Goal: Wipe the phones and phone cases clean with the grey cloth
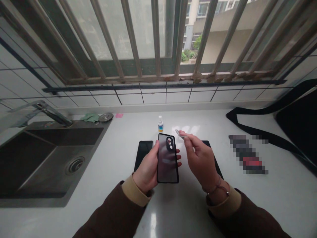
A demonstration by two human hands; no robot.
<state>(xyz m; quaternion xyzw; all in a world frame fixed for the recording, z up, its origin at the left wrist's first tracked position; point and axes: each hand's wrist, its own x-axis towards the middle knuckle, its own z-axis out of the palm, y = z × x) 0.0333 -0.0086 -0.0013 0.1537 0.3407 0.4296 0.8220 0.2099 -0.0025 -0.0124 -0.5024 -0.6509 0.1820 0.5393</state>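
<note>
My left hand [147, 168] is wrapped around a phone case [167, 165] with a black rim and a smoky, see-through back. The case is held nearly upright, and skin tones show through its camera cutouts. To its right, my right hand [199, 155] pinches a small, pale, thin piece [180, 134] between thumb and fingers, apart from the case. I cannot make out what the piece is. Behind the case stands a small white bottle [160, 124] with a blue and yellow label. A black phone [143, 152] lies partly hidden behind my left hand.
A dark flat object [218, 165] lies beneath my right hand, mostly covered. On the left is a sink [81, 175] with a faucet [54, 114], a green cloth [90, 117] and a metal strainer [106, 117]. A black bag strap [257, 130] and a blurred-out item [247, 153] lie right.
</note>
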